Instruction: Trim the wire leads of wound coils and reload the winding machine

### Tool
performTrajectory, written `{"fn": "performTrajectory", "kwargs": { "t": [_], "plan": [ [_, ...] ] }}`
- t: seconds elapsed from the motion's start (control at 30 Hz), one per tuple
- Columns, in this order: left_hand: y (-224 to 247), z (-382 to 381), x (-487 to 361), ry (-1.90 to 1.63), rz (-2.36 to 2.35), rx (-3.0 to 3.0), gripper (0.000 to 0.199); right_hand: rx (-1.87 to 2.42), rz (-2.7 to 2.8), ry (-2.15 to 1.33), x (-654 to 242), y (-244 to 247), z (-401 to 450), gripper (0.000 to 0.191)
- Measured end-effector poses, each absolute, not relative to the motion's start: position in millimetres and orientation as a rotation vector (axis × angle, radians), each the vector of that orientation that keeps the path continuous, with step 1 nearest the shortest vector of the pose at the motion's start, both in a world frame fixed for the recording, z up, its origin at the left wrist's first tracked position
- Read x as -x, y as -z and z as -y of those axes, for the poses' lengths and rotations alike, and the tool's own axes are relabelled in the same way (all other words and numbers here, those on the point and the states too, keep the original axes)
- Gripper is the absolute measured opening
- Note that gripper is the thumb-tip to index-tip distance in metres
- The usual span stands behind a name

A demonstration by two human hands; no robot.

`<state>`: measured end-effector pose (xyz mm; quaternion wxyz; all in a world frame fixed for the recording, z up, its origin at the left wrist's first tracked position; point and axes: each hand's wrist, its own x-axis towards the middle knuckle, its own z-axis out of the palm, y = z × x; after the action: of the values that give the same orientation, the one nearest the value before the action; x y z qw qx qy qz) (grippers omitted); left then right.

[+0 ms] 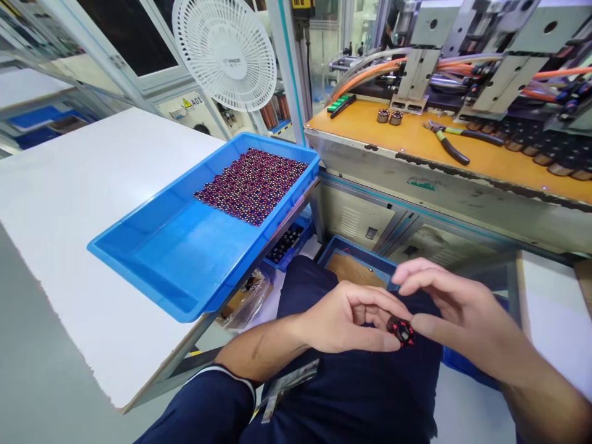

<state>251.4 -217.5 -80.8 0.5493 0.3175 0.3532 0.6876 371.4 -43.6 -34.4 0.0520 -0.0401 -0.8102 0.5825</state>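
Note:
Over my lap, my left hand [349, 317] pinches a small black motor stator [401, 332] between thumb and fingers. Its round end, with red dots around a central opening, faces up towards me. Close on its right is my right hand [456, 308], fingers apart and curved above the stator. The right thumb tip is at the stator's edge; whether it touches cannot be made out. To the left, a blue tray [152, 246] holds many small dark parts with red dots [254, 185], packed together at its far end.
The tray stands on a white table [50, 185]; a white fan [226, 52] is behind it. On the machine's orange worktop [365, 129] are pliers [448, 142], two small round parts [389, 116] and several more at right. A blue bin [340, 246] sits below, beyond my knees.

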Motion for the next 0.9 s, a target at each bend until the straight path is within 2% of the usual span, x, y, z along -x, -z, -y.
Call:
{"fn": "performTrajectory", "kwargs": {
  "t": [0.07, 0.17, 0.37, 0.47, 0.57, 0.73, 0.9],
  "plan": [
    [81.4, 217.6, -254.1, -1.599, -0.805, -0.736, 0.03, 0.016, 2.54, -1.772, -361.9, 27.8, 49.1, 0.017],
    [80.4, 220.6, -254.4, -1.596, -0.815, -0.715, 0.032, 0.029, 2.53, -1.713, -357.3, 27.4, 54.9, 0.026],
    [80.9, 226.7, -251.6, -1.643, -0.867, -0.657, 0.036, 0.367, 2.43, -1.543, -375.9, 43.4, 54.0, 0.031],
    [83.5, 225.2, -252.5, -1.68, -0.845, -0.644, 0.04, 0.593, 2.394, -1.592, -389.3, 44.8, 55.0, 0.034],
    [83.2, 222.0, -253.4, -1.731, -0.828, -0.721, 0.031, 0.731, 2.392, -1.706, -397.3, 39.7, 58.0, 0.034],
    [81.4, 220.6, -254.6, -1.725, -0.817, -0.753, 0.032, 0.657, 2.56, -1.874, -395.9, 30.2, 61.1, 0.035],
    [83.8, 224.1, -255.5, -1.699, -0.846, -0.699, 0.03, 0.581, 2.628, -1.842, -391.6, 27.3, 62.2, 0.033]
  ]
}}
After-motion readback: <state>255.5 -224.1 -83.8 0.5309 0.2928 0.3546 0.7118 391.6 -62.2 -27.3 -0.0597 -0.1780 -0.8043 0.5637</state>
